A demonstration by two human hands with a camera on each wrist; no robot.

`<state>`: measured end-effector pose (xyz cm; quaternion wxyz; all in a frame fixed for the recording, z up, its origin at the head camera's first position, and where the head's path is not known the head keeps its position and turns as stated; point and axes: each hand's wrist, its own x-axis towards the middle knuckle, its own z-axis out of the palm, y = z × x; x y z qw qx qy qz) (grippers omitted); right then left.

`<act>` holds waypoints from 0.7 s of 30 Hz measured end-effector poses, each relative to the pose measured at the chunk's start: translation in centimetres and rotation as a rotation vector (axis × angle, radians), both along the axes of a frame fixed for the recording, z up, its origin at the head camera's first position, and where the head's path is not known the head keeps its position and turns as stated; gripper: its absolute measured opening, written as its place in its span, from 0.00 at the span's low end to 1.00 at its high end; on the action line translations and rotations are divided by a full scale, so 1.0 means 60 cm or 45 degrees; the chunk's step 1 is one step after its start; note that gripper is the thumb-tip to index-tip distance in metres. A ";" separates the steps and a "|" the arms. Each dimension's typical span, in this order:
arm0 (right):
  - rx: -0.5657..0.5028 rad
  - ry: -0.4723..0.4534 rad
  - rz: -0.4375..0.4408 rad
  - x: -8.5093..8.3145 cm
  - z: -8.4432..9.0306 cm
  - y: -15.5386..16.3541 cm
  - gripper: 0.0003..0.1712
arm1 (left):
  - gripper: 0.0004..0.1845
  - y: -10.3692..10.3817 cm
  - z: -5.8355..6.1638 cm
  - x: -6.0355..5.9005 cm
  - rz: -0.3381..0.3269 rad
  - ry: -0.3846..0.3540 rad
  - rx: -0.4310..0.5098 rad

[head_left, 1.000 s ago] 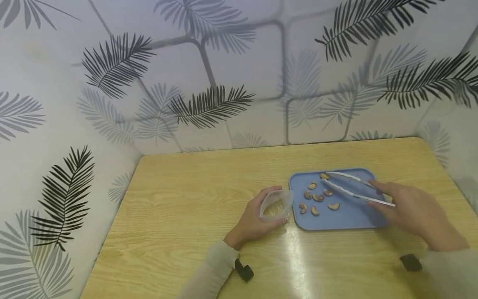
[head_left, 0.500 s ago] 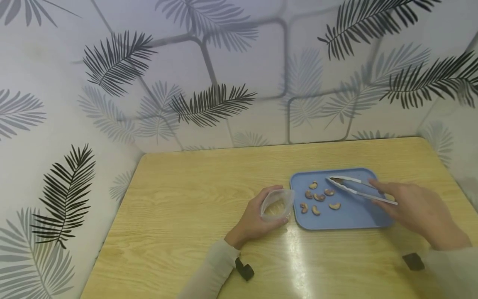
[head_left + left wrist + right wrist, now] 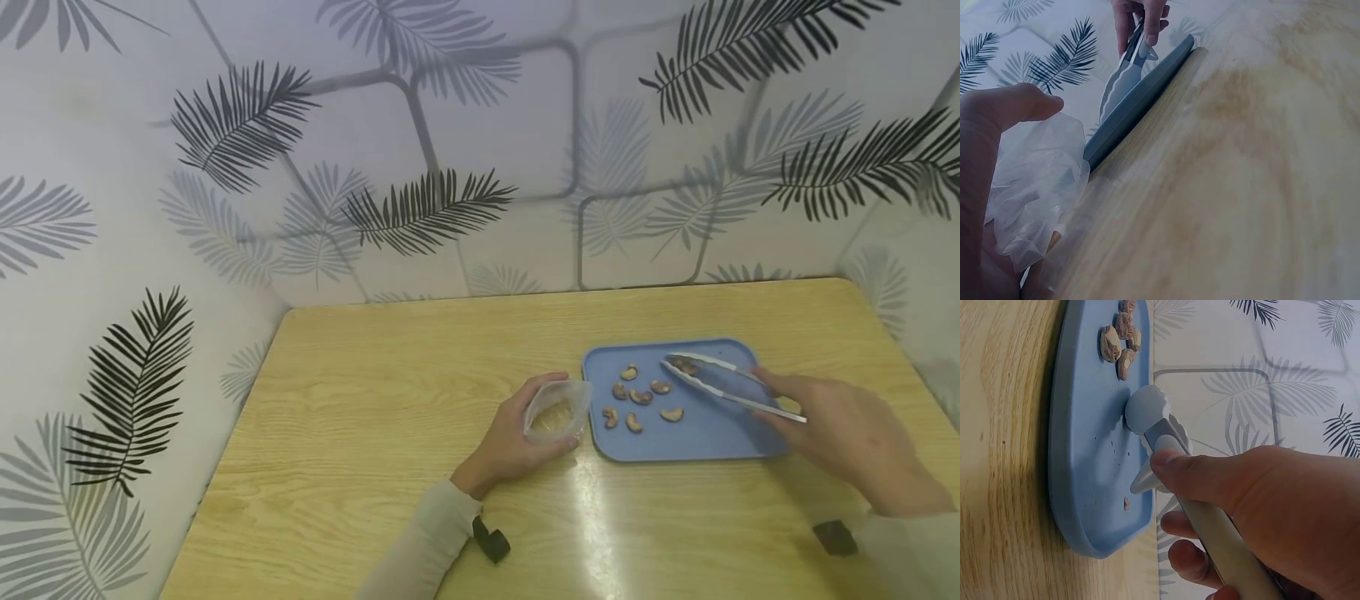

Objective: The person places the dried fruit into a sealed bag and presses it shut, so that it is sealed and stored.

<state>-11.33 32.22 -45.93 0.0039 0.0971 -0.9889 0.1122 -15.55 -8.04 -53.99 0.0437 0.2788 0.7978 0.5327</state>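
Observation:
In the head view my left hand holds a clear plastic bag, its mouth spread, at the left edge of a blue tray. The left wrist view has the crumpled bag beside my thumb. My right hand grips metal tongs with white scalloped tips, above the tray. A brown cashew lies between the tips. Several more cashews are spread over the tray's left half. From the right wrist, the tong head hides the cashew between the tips.
A light wooden table carries the tray near its right end. Behind and at the left stands a wall with a leaf pattern. Small dark crumbs dot the tray.
The tongs' tips have come together around the cashew at the tray's back left, and the tongs have drawn slightly right with it. My left hand and the bag stay in place.

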 end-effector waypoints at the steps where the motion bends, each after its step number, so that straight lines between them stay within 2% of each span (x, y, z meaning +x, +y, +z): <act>1: 0.002 -0.005 -0.002 0.000 -0.001 0.002 0.37 | 0.44 0.000 0.000 0.000 0.001 0.002 -0.002; 6: -0.010 -0.021 -0.006 0.006 -0.001 0.011 0.40 | 0.44 0.000 0.000 0.001 -0.004 0.013 -0.009; 12: -0.036 0.053 0.036 0.018 -0.003 0.027 0.38 | 0.44 0.001 -0.004 0.000 -0.006 0.024 -0.013; 21: -0.002 -0.034 0.004 0.026 0.004 0.039 0.39 | 0.45 0.000 -0.004 -0.002 -0.006 0.046 -0.008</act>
